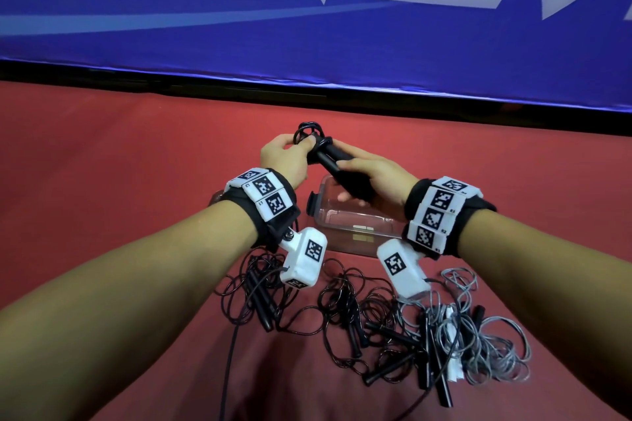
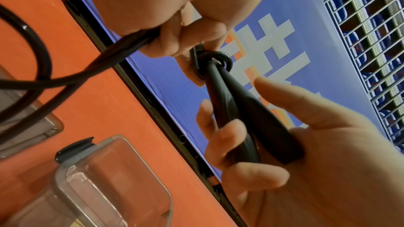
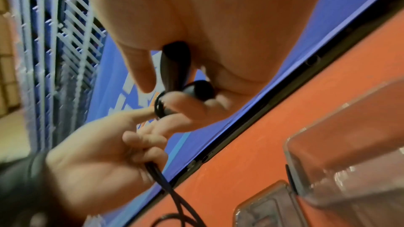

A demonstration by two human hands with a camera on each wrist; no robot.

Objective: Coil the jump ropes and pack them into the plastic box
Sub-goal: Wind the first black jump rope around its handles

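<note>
Your right hand (image 1: 372, 178) is curled round the two black handles (image 2: 238, 113), held side by side and slanting up toward the left hand. Your left hand (image 1: 284, 154) pinches the cord (image 2: 215, 58) looped round the handle tips, with more strands gripped in its lower fingers. Both hands hover above the clear box (image 1: 355, 225), which stands open on the red floor (image 1: 102, 164). Nearer you lies a tangle of black ropes (image 1: 345, 311) and, to the right, grey ropes (image 1: 492, 345). A blue banner (image 1: 307, 27) runs behind.
</note>
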